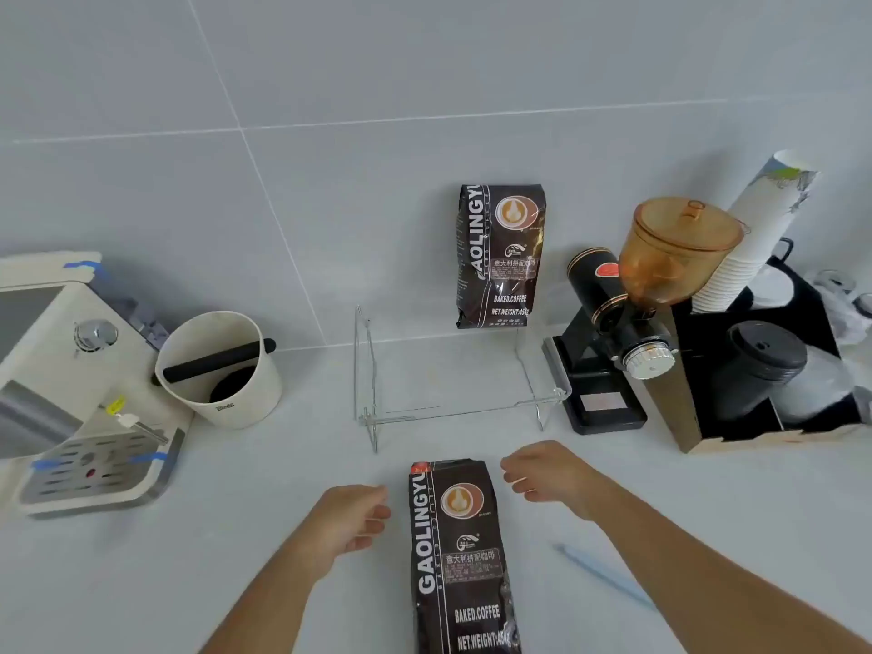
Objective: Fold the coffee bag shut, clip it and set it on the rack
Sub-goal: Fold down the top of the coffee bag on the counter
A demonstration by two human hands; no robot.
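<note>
- Bag position: the near coffee bag [460,554] lies flat on the white counter [264,559], label up, its top edge pointing toward the clear acrylic rack [453,408] just beyond it. A second coffee bag [500,257] stands upright at the back of that rack, against the tiled wall.
- Hand state: the left hand [349,519] sits just beside the bag's left edge, fingers loosely curled; the right hand [549,469] hovers near the top right corner, fingers spread. Both hands are empty and neither touches the bag.
- Expected handling: the printed film looks glossy, so it is probably slippery under dry fingers. The body appears full and lumpy, so expect moderate weight and a shifting load; the bag is soft, not rigid.
- Grip point for folding: the top band is the flattest part. Pinch it at both corners, thumbs on top, and roll toward the label. Crease firmly, since film of this kind tends to spring back.
- Clip: a long pale blue clip [604,578] lies on the counter to the right of the bag, under the right forearm. Its exact form is blurred.
- Grip point for lifting: support the body from both sides, not by the fold alone.
</note>
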